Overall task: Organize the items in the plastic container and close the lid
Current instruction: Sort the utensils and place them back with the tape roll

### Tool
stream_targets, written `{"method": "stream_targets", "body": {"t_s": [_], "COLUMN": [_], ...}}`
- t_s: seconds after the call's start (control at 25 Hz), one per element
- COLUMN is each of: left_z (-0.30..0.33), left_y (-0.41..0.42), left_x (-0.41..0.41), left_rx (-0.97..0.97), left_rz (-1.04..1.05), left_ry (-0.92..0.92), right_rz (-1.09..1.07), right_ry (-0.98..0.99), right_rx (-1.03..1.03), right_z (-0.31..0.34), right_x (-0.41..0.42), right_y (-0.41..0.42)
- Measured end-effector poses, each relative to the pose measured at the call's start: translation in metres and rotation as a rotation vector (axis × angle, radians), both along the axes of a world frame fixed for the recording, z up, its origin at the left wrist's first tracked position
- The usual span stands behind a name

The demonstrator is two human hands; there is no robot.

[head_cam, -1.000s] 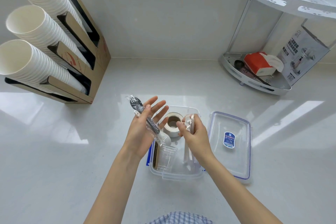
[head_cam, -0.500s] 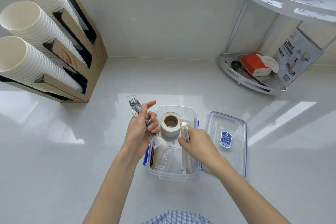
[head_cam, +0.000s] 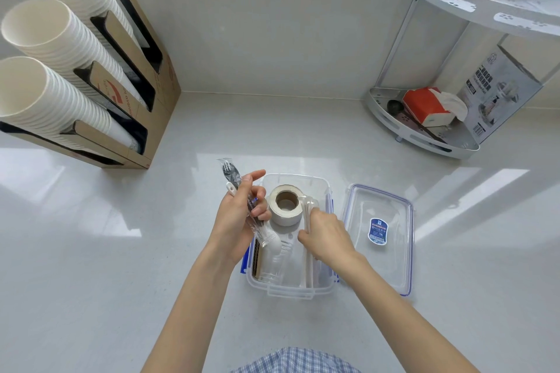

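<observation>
Both hands grip cutlery: left hand [head_cam: 239,218] clutches wrapped forks [head_cam: 231,182]; right hand [head_cam: 328,236] pinches white sticks [head_cam: 307,212] inside the container [head_cam: 291,289], tape [head_cam: 285,204] between the fingers.

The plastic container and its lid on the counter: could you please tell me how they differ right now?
The plastic container is deep and holds a tape roll; the lid is shallow and lies apart, beside it. The lid bears a blue label; the container shows none. Both are clear plastic.
</observation>
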State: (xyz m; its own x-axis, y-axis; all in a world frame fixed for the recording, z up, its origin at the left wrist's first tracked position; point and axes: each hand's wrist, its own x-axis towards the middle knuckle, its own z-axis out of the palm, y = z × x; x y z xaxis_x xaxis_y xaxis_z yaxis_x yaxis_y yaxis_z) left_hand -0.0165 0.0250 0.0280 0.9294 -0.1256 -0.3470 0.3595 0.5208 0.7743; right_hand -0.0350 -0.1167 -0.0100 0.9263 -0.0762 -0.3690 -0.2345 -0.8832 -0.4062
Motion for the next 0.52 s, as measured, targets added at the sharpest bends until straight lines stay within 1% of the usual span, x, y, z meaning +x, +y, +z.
{"method": "stream_targets", "body": {"t_s": [0.12,0.24,0.44,0.52], "left_z": [-0.001,-0.001,0.000,-0.001], "left_y": [-0.001,-0.002,0.000,0.000], "left_x": [-0.001,-0.002,-0.002,-0.002], "left_rx": [0.000,-0.005,0.001,0.001], "left_rz": [-0.002,-0.014,-0.018,-0.021], "left_ry": [0.007,0.010,0.001,0.002], "right_rz": [-0.032,-0.017,-0.043,-0.033], "right_ry": [-0.036,0.001,0.040,0.005], "right_rx": [-0.094,-0.167,-0.139,-0.144], "right_z": [-0.007,-0.009,-0.003,-0.002], "right_x": [0.002,0.004,0.003,0.001], "right_y": [0.005,0.009,0.012,0.011]}}
